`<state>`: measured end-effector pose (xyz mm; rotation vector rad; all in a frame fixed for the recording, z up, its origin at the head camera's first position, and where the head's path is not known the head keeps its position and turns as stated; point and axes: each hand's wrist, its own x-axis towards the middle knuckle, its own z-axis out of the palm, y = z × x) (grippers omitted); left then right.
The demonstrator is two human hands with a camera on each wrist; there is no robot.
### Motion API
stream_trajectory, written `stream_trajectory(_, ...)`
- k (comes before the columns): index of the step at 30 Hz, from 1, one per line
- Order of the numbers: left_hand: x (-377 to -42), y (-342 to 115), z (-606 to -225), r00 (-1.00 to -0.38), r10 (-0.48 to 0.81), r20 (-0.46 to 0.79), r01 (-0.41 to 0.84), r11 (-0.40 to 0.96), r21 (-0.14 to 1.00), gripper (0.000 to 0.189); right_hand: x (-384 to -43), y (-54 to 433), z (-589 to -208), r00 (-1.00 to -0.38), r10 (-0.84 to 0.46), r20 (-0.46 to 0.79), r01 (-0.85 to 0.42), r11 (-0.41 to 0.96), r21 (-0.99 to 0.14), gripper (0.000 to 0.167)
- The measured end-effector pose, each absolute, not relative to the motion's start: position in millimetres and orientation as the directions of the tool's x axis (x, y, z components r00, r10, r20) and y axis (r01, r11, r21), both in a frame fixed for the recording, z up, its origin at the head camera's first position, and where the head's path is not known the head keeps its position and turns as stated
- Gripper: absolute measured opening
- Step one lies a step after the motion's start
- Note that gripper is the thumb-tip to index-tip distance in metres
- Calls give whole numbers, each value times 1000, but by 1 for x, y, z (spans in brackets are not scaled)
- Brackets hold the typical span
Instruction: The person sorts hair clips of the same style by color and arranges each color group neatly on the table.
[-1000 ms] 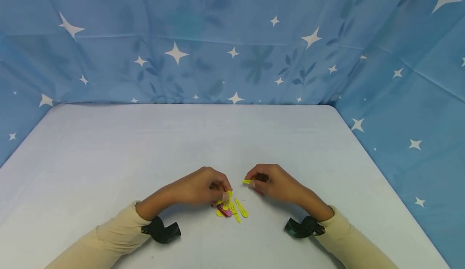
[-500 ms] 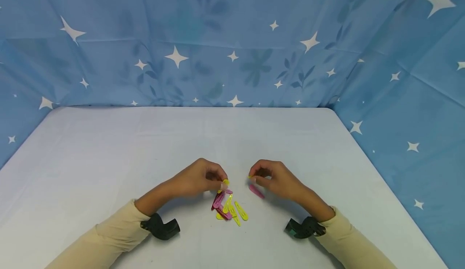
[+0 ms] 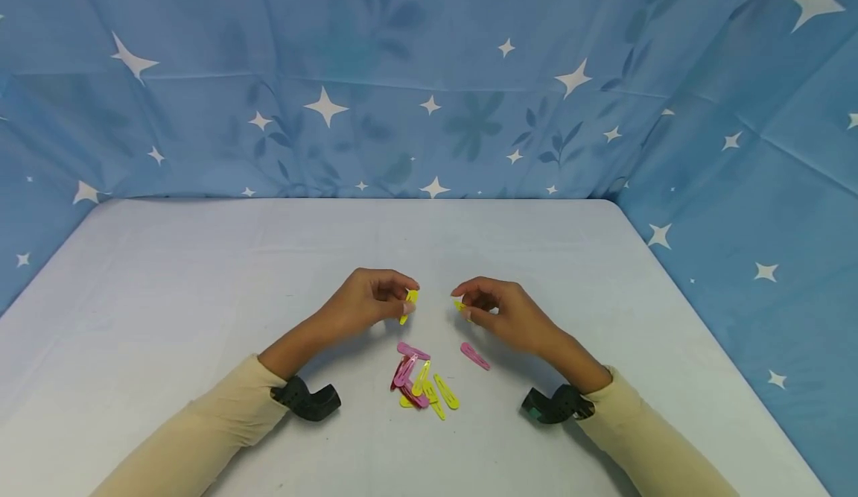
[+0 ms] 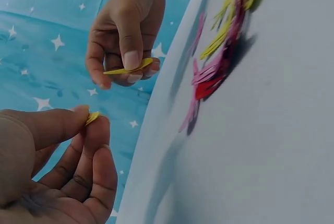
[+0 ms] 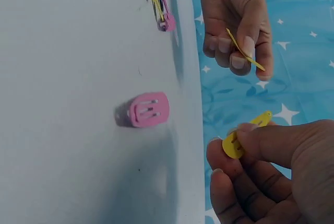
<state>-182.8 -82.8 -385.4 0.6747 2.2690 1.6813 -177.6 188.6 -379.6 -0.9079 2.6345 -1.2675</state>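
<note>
My left hand (image 3: 406, 297) pinches a yellow snap hair clip (image 3: 409, 306) between thumb and fingers, just above the white table (image 3: 201, 273). A little to its right, my right hand (image 3: 462, 308) pinches another yellow clip (image 3: 459, 305). The two hands face each other, a small gap apart. In the left wrist view the left hand's clip (image 4: 93, 117) shows only its tip. The right wrist view has the right hand's clip (image 5: 239, 140) held by one end. A small pile of yellow and pink clips (image 3: 421, 387) lies just nearer to me than the hands.
One pink clip (image 3: 474, 355) lies alone right of the pile, and another pink clip (image 3: 412, 350) lies at its far edge. Blue star-printed cloth (image 3: 429, 87) walls the table at the back and both sides. Black wrist mounts (image 3: 311, 401) rest on the table.
Both hands have moved away from the pile toward the far side, each with a yellow clip. A pink clip now lies where the right hand was, and another where the left hand was.
</note>
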Motion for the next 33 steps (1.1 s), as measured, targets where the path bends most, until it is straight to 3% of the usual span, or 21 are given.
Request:
stream_trajectory(13, -210, -79, -379, -911, 410, 30, 141, 242, 960, 24, -198, 184, -368, -893, -411, 185, -388, 491, -780, 30)
stream_trajectory(22, -235, -75, -388, -926, 377, -16, 80, 236, 968, 29, -221, 194, -383, -888, -408, 212, -401, 460, -792, 18)
stream_trajectory(33, -262, -66, -399, -952, 307, 8, 93, 264, 960, 24, -248, 186, -391, -898, -380, 224, -391, 453, -801, 27)
